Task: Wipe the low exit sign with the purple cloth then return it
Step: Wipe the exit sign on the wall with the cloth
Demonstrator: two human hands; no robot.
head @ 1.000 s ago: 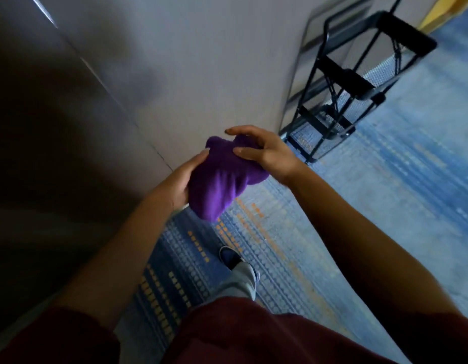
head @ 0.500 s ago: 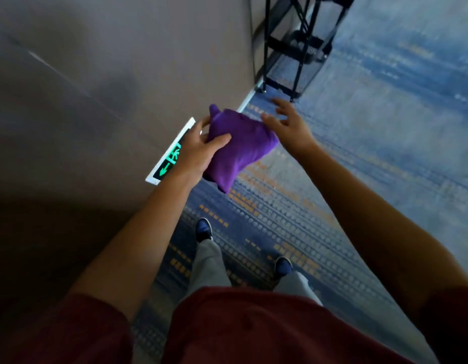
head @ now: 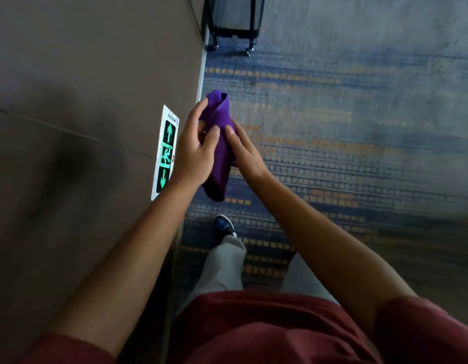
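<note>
Purple cloth (head: 219,153) bunched into a long soft roll, held upright-ish above the carpet (head: 332,127), just beside the low exit sign (head: 166,153) on the wall (head: 83,74), not touching it; left hand (head: 195,151) closed around its left side, right hand (head: 243,151) pressing fingers on its right; versus half a second ago: sign now fully visible instead of half hidden, black cart (head: 234,19) further up frame.

From my feed, the black cart (head: 234,19) is cut off by the top edge. My left hand (head: 195,151) covers part of the purple cloth (head: 219,164); the exit sign (head: 166,151) shows no readable lettering, only blurred pictograms.
</note>
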